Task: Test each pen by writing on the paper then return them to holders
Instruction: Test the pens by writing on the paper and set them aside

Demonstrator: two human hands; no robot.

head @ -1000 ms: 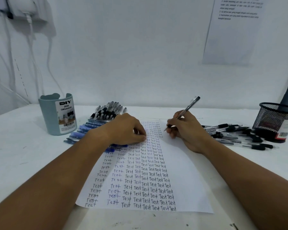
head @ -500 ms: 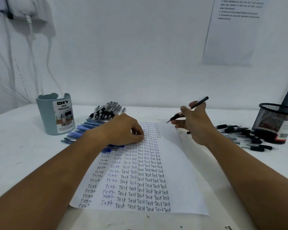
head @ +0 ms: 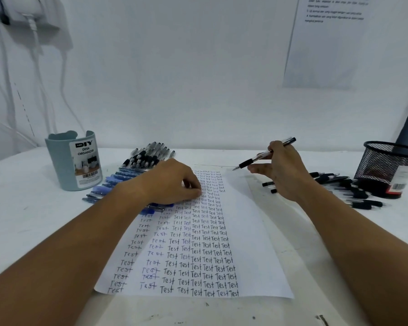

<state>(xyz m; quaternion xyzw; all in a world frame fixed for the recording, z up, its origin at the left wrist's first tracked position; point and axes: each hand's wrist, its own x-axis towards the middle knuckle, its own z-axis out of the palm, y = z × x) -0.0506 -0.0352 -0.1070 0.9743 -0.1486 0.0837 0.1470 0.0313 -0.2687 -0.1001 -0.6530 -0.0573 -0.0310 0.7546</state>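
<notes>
pen lifted off the paper

head view: the right hand (head: 284, 170) pinches a black pen (head: 264, 155) between thumb and curled fingers, tip raised above the paper's (head: 252, 243) top right corner. the left hand (head: 174, 183) rests on the paper's upper left, fingers curled, holding nothing visible. blue pens (head: 108, 188) and black pens (head: 149, 156) lie beside the teal holder (head: 64, 165); more black pens (head: 344, 188) lie by the mesh holder (head: 386, 165).
</notes>
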